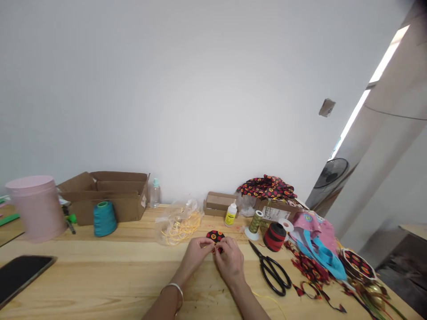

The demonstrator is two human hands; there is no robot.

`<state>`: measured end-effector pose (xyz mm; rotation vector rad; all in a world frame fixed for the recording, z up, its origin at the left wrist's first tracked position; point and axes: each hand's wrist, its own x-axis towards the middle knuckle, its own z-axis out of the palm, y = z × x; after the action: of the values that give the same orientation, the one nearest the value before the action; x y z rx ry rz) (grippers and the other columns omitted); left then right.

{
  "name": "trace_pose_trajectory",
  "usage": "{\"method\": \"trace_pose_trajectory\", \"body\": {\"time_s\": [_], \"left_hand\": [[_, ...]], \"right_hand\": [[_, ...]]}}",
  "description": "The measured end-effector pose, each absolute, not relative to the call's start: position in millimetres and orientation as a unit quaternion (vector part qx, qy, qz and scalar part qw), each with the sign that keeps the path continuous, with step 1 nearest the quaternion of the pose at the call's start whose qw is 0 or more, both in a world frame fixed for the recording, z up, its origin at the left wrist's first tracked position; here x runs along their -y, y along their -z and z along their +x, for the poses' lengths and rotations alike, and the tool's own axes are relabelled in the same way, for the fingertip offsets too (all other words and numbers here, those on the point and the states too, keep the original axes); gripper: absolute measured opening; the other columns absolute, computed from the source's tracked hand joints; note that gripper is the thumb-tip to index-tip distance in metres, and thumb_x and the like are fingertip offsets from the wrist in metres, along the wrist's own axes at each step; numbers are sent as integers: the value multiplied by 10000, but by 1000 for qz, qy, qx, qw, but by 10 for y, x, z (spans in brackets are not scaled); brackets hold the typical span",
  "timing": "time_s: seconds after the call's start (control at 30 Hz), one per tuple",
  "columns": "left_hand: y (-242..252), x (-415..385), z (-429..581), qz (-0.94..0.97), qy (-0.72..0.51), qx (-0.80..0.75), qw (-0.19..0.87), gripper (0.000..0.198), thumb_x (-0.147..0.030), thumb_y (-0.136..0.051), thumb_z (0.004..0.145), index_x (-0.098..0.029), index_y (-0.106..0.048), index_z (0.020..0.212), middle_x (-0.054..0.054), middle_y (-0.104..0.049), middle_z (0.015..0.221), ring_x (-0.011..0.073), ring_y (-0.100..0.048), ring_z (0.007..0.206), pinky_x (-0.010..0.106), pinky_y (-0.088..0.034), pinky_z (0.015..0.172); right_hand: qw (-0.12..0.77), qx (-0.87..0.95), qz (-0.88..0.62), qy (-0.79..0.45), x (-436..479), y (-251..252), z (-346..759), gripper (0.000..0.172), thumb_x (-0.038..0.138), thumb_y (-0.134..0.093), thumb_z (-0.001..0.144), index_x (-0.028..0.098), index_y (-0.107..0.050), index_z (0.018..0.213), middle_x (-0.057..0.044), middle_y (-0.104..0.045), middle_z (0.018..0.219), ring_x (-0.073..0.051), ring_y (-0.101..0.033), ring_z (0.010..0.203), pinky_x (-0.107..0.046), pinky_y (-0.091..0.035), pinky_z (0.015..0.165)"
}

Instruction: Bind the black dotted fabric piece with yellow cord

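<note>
Both hands meet over the middle of the table, fingertips almost touching. My left hand wears a silver bangle at the wrist and pinches the near edge of a small rounded piece of dark fabric with red and yellow motifs. From the other side my right hand also pinches this fabric piece. Something small and yellowish shows between the fingertips, too small to make out; the fingers partly hide the fabric. A thin yellow cord lies on the table beside my right forearm. Black-handled scissors lie to the right of that hand.
Behind the hands are a bag of yellow cord, a glue bottle and a small cardboard box. Thread spools and fabric scraps crowd the right. Leftward are a teal thread cone, pink bin and phone.
</note>
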<state>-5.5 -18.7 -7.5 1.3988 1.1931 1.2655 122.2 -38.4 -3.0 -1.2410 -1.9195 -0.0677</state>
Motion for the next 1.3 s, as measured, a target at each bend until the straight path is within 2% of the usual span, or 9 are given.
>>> {"method": "trace_pose_trajectory", "body": {"time_s": [0.3,0.47,0.6,0.77,0.93,1.07,1.17,1.3], "left_hand": [[94,178,-60,562,-524,-471,433,120,-200,-560,552,-121,-624,615,57,-655,651,173,-582,651,275,-441,663],[82,204,-50,545,-534,-445,468,259,-190,-589,545,-121,-579,794,26,-634,625,151,-584,620,254,-449,611],[71,233,-47,558,-524,-441,470,282,-204,-596,558,-122,-556,824,16,-626,585,148,-587,593,257,-445,608],[45,244,-45,554,-514,-451,475,219,-184,-596,547,-120,-565,754,16,-624,564,145,-582,566,245,-442,570],[58,232,-47,551,-516,-453,474,157,-180,-596,534,-120,-587,679,34,-641,616,151,-589,590,246,-448,585],[115,211,-50,544,-515,-468,469,149,-188,-593,538,-114,-593,668,47,-646,625,158,-593,595,249,-447,587],[144,193,-47,543,-519,-460,473,160,-188,-599,536,-115,-596,678,53,-650,637,160,-594,605,251,-449,588],[134,181,-38,545,-517,-450,483,169,-194,-606,532,-112,-600,680,61,-654,642,162,-597,613,257,-453,599]], "right_hand": [[399,771,-496,18,422,-17,1204,182,193,-428,742,210,-608,764,-40,-567,752,-151,-482,720,-234,-369,613],[413,759,-502,-25,424,-40,1205,205,214,-420,750,206,-622,715,-40,-568,735,-151,-489,716,-236,-373,617],[462,734,-483,-122,364,-7,1228,199,201,-453,714,189,-629,622,-41,-555,714,-149,-501,710,-232,-387,611],[519,658,-484,-253,302,65,1203,144,204,-502,636,146,-610,560,-45,-488,699,-140,-473,644,-200,-372,497],[584,564,-426,-398,444,-78,1224,125,221,-541,578,147,-541,477,-14,-430,647,-147,-436,682,-243,-373,626],[612,531,-300,-504,766,-393,1503,148,306,-555,581,170,-522,533,-18,-459,694,-165,-438,720,-285,-360,680],[593,582,-309,-462,944,-554,1744,242,403,-568,573,170,-537,519,-38,-495,694,-189,-461,703,-313,-370,652],[581,593,-363,-424,893,-561,1826,254,424,-565,590,171,-583,580,-30,-520,617,-177,-482,625,-298,-383,593]]}}
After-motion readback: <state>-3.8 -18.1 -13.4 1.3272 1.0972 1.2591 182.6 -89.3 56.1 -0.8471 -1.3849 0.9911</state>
